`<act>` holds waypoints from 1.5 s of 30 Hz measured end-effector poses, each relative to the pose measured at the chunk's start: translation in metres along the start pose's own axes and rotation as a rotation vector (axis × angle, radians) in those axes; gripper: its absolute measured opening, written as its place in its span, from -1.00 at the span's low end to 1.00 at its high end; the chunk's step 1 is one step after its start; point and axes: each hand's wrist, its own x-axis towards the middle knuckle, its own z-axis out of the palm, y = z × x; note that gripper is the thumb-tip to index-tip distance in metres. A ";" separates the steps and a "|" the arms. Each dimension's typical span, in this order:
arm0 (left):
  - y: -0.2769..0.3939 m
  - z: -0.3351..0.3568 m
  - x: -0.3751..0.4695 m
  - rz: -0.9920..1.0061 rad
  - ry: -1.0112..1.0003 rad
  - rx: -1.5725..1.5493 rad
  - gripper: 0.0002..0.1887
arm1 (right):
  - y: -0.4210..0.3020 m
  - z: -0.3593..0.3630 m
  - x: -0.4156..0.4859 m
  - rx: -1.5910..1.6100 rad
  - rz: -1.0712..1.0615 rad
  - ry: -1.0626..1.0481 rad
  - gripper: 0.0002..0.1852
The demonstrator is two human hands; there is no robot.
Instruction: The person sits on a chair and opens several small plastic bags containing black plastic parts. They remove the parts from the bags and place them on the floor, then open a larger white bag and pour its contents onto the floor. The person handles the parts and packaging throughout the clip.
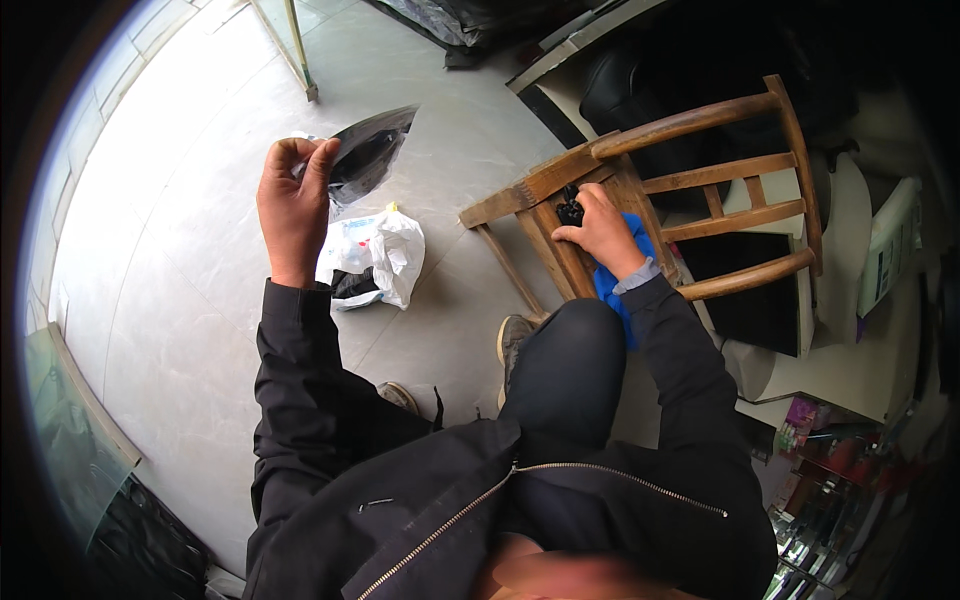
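My left hand (pixel 296 202) is raised over the floor, with thumb and forefinger pinched on the edge of a clear plastic bag (pixel 371 161) that has something dark in it. My right hand (pixel 606 225) reaches over the seat of a wooden chair (pixel 559 176), its fingers closed around a small cluster of black parts (pixel 570 208). What those parts are is too small to tell. Under my right wrist, a blue cloth or bag (pixel 636 232) hangs over the near side of the seat. A white plastic bag (pixel 386 251) with black contents stands on the floor below my left hand.
Grey floor tiles (pixel 202 300) spread out to the left. A glass panel (pixel 79 435) stands at the lower left, another panel's edge (pixel 298 52) at the top. Behind the chair are a dark flat screen (pixel 742 285) and a white counter (pixel 832 375). Small packaged goods (pixel 817 465) fill the lower right.
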 end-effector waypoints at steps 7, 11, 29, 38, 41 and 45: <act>0.005 -0.012 -0.018 -0.049 0.031 0.056 -0.80 | 0.042 -0.002 0.014 -0.245 -0.145 -0.049 -0.56; 0.004 -0.017 -0.025 -0.047 0.054 0.032 -0.81 | 0.056 0.008 0.008 -0.175 -0.099 0.102 -0.63; -0.028 0.011 -0.022 -0.001 0.007 0.080 -0.79 | 0.078 -0.005 -0.151 -0.070 0.130 0.112 -0.71; -0.011 0.008 -0.028 -0.035 0.043 0.111 -0.78 | 0.040 0.005 -0.036 0.018 -0.100 0.159 -0.68; -0.005 0.002 -0.030 -0.024 0.051 0.111 -0.77 | 0.022 -0.003 -0.005 0.057 -0.178 0.105 -0.69; -0.002 -0.007 -0.032 -0.005 0.074 0.075 -0.78 | -0.016 -0.027 0.001 0.516 -0.106 -0.065 -0.71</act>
